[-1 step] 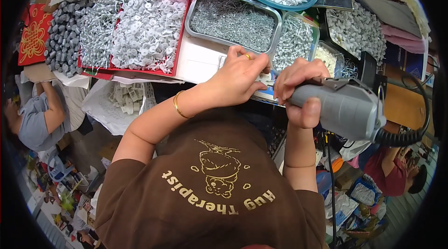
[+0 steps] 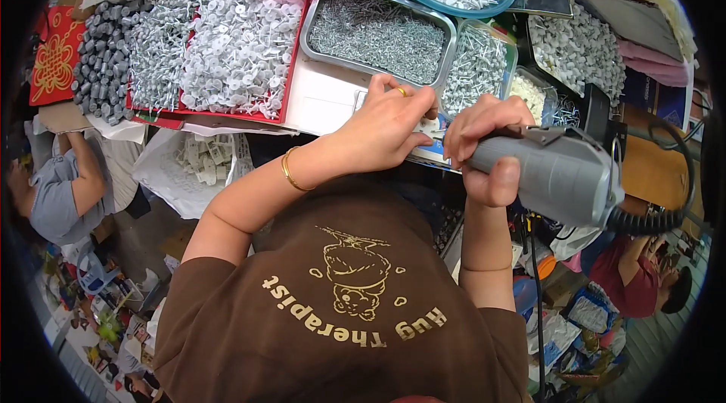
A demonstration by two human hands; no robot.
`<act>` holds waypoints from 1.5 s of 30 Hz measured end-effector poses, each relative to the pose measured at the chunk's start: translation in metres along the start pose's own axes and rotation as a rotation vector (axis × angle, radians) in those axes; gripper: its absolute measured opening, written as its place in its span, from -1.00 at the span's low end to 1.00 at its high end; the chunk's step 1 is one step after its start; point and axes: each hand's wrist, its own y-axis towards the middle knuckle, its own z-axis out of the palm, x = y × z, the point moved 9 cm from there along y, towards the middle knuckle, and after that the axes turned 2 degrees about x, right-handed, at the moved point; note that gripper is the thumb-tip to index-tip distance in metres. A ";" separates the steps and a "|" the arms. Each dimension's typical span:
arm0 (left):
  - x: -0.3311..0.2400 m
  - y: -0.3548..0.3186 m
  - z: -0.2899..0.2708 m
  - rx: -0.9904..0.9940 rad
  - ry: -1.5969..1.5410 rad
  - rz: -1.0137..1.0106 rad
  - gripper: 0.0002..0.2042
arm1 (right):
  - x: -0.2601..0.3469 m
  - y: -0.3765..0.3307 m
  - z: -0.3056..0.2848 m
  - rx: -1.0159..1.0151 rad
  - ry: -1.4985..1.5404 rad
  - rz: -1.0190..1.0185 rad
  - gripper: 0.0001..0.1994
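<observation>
Left hand: your left hand [image 2: 386,127] lies curled at the bench edge, fingers bent together, fingertips pinching a small white part [image 2: 429,128] there
Right hand: your right hand [image 2: 484,147] is wrapped tight round the grey driver [image 2: 556,175], thumb pressed on its underside
Change: against the earlier frame both hands sit as they were, driver nose at the part; the same fastening looks in hand
Supply: steel tray [image 2: 378,32] of screws lies just beyond your knuckles; the red tray [image 2: 291,63] of white washers lies left of it

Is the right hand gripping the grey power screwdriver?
Yes, the right hand is wrapped around the barrel of the grey power screwdriver, whose coiled cord trails off to the person's right.
</observation>
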 end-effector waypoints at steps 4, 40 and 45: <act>0.002 -0.001 0.000 -0.020 0.004 -0.005 -0.57 | 0.004 0.006 -0.005 -0.014 0.032 -0.051 -0.47; 0.020 -0.061 -0.040 -0.352 0.181 -0.150 -0.59 | -0.030 0.029 0.076 0.185 -0.018 0.089 -0.47; 0.019 -0.062 -0.038 -0.396 0.196 -0.098 -0.62 | -0.024 0.021 0.085 0.303 0.090 0.214 -0.44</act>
